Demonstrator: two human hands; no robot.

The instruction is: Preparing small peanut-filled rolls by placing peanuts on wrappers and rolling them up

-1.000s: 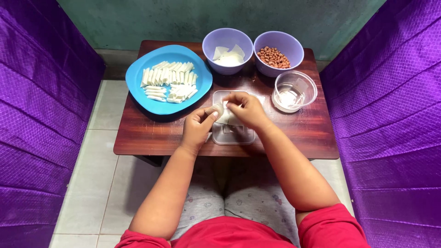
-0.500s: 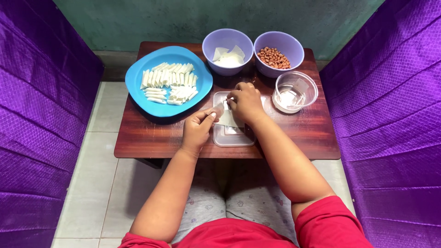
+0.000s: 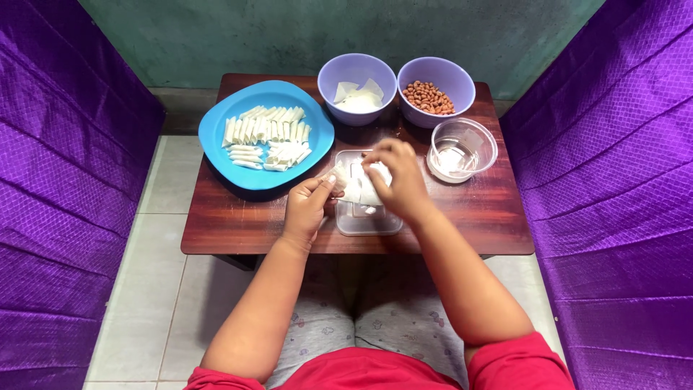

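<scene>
White wrapper sits between your two hands, held just above the clear tray at the middle of the table. Your left hand pinches the wrapper's left edge between thumb and fingertips, a narrow grip closed on the sheet. Your right hand curls over the wrapper's right side with the fingers bent down onto it, also closed on it; how far the sheet is rolled under those fingers cannot be made out. The tray lies flat on the dark wood, partly covered by both hands, with its near edge showing below them. To your left, touching nothing else, the blue plate carries rows of white rolls, lying side by side. At the far edge stand two lilac bowls just beside each other: the left bowl holds more white sheets, the right bowl holds peanuts. Near your right hand, just in front of the peanut bowl, the glass bowl holds a little clear liquid. Purple cloth hangs on both sides of you.
</scene>
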